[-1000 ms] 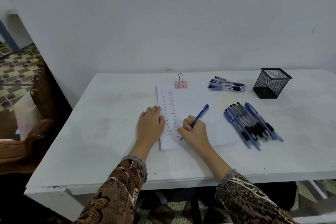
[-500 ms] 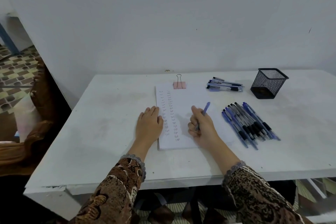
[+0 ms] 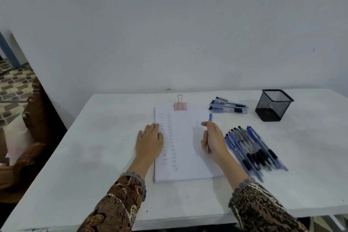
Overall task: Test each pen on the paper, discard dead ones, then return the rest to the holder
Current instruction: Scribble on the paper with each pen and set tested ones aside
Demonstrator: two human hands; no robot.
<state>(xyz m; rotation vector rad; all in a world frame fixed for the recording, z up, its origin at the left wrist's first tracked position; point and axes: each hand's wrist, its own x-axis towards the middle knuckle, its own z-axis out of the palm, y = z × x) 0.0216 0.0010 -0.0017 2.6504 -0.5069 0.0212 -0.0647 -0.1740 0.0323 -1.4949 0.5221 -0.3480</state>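
From the head camera, a stack of white paper lies in the middle of the white surface, with two columns of small scribbles down its left part and a pink binder clip on its far edge. The left hand lies flat with straight fingers across the paper's left edge. The right hand is over the paper's right edge, its fingers curled round a blue pen whose top end sticks out past the fingers; whether the tip touches the paper I cannot tell. Just right of the paper lies a large heap of pens. A smaller bunch of pens lies off the paper's far right corner, and the black mesh holder stands further right.
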